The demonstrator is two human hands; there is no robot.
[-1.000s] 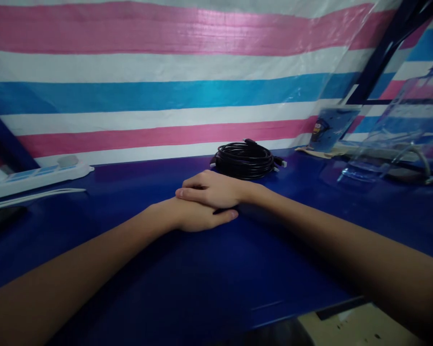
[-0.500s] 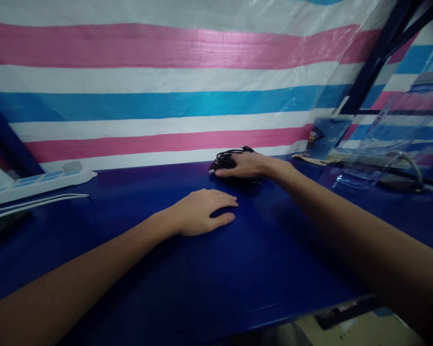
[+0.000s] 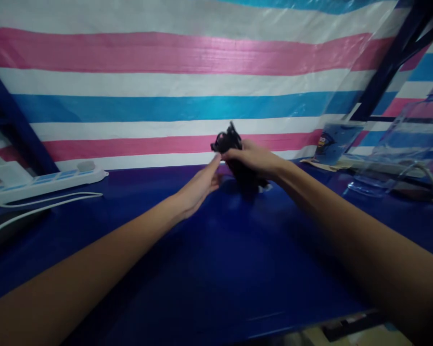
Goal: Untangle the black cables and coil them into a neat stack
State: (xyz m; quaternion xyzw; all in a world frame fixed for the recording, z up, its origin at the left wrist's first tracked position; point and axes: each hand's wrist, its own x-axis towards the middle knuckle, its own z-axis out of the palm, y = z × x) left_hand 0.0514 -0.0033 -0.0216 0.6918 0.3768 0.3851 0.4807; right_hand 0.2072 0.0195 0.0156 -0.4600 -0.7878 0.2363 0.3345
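My right hand (image 3: 254, 158) grips a coil of black cable (image 3: 234, 161) and holds it lifted above the blue table (image 3: 216, 269), near the striped wall. The coil hangs partly below the fingers and is blurred by motion. My left hand (image 3: 200, 187) reaches up toward the coil from the left with its fingers stretched out; its fingertips are right beside the cable, and I cannot tell whether they touch it.
A white power strip (image 3: 46, 180) with a white cord (image 3: 46, 204) lies at the left back. Clear plastic containers (image 3: 400, 144) and a blue printed card (image 3: 334, 142) stand at the right back. A pink, white and blue striped tarp (image 3: 166, 86) backs the table.
My right hand went from resting on my left hand to the cable coil, closed on it and lifted it. My left hand rose off the table toward the coil.
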